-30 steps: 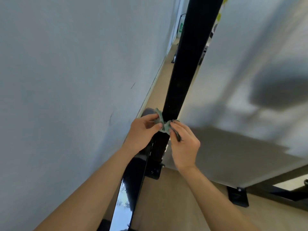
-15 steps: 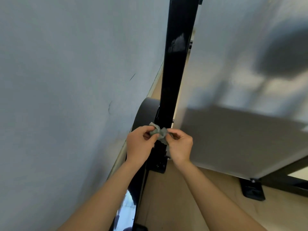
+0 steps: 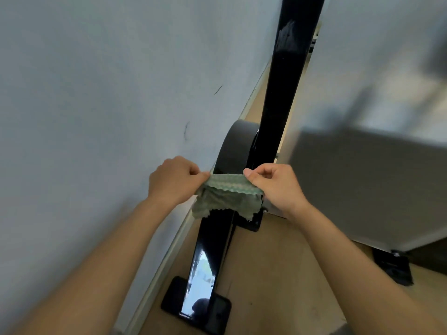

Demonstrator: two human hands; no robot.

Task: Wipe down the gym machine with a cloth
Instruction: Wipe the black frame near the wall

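Both the left hand point(image 3: 175, 181) and the right hand point(image 3: 275, 183) pinch the green cloth point(image 3: 228, 195), stretched crosswise over the machine's black upright post point(image 3: 283, 93).

Single head-worn wide-angle view. Faces forward and steeply down along black machine post point(image 3: 285, 93) to base foot point(image 3: 219, 313) on wood floor point(image 3: 278, 274). Close range: left hand point(image 3: 174, 182), right hand point(image 3: 275, 187), cloth point(image 3: 227, 197) pinched between them, mid-frame. Forearms enter from bottom edge. Wall point(image 3: 96, 93) fills left side.
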